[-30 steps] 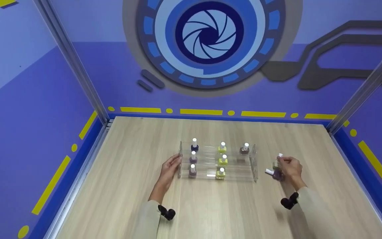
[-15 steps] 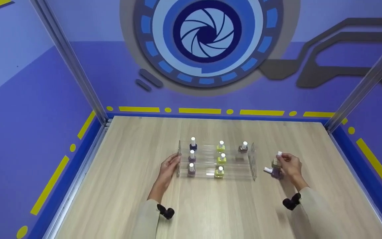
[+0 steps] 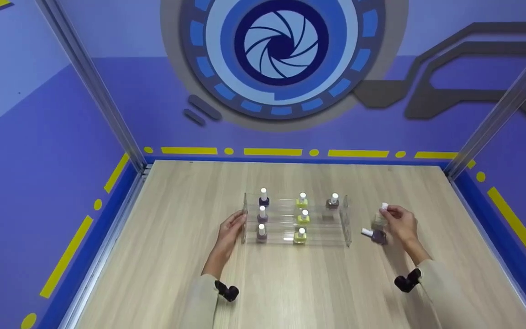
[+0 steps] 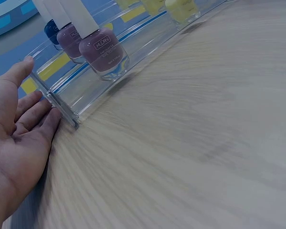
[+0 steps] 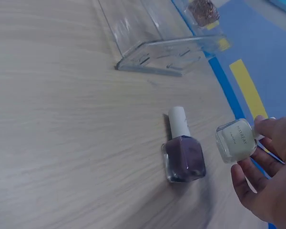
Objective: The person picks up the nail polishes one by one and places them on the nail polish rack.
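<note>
A clear tiered display rack [image 3: 281,240] holds several white-capped nail polish bottles, among them a mauve bottle [image 4: 105,53] and a yellow bottle [image 3: 300,236] in the front row. My left hand [image 3: 228,233] holds the rack's left end panel [image 4: 55,102], its thumb at the panel's edge and its fingers against the outside. To the right of the rack, my right hand [image 3: 402,226] pinches a pale, almost clear nail polish bottle [image 5: 236,140] by its white cap, the glass body hanging off the fingertips. Beside it a dark purple nail polish bottle [image 5: 185,160] lies on its side.
The rack stands on a light wooden table [image 3: 299,283]. Its right end panel [image 3: 346,221] faces the lying bottle. Top-row bottles include a dark blue one [image 3: 264,200] and a brown glittery one [image 3: 333,203]. Blue-purple walls [image 3: 121,100] and metal posts [image 3: 94,82] border the table.
My right hand has moved slightly away from me with the pale bottle, widening the gap to the lying purple bottle. My left hand stays at the rack. The head view has shifted a little.
</note>
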Available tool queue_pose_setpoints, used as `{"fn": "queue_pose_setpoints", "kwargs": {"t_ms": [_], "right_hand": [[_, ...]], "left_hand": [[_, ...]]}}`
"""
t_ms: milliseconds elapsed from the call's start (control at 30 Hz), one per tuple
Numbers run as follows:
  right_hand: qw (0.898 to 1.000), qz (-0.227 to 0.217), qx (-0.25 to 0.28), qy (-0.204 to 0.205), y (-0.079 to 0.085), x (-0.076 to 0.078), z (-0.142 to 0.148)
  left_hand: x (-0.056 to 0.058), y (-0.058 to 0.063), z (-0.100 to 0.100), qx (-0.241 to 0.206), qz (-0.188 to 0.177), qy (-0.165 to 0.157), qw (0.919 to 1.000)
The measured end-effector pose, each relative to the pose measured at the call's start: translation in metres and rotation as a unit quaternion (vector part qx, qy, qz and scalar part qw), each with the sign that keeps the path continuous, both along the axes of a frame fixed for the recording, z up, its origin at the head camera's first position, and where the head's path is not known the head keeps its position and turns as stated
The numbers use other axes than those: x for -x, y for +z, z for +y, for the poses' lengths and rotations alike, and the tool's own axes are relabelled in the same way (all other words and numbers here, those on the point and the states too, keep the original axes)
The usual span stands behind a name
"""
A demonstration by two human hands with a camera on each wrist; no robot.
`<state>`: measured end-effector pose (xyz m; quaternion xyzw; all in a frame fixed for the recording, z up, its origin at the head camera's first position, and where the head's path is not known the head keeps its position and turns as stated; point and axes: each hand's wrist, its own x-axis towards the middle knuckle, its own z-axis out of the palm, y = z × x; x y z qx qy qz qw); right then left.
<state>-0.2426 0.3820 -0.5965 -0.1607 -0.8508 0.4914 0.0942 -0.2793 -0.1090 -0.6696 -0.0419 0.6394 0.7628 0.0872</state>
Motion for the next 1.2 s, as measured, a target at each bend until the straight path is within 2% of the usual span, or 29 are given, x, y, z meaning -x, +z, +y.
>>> {"fn": "queue_pose_setpoints", "kwargs": {"t_ms": [267,733,1200], "right_hand": [[0.999,0.033,0.008,0.022,0.014,-0.002,-0.011],[0.997,0.024,0.019,0.067,0.033,-0.005,-0.037],[0.995,0.016,0.026,0.097,0.039,-0.002,-0.054]], "left_hand": [[-0.003,0.000,0.000,-0.014,-0.006,0.003,0.9999],[-0.001,0.000,-0.001,-0.012,-0.004,0.001,0.9999],[-0.002,0.002,-0.001,-0.013,-0.002,-0.008,0.9999]]}}
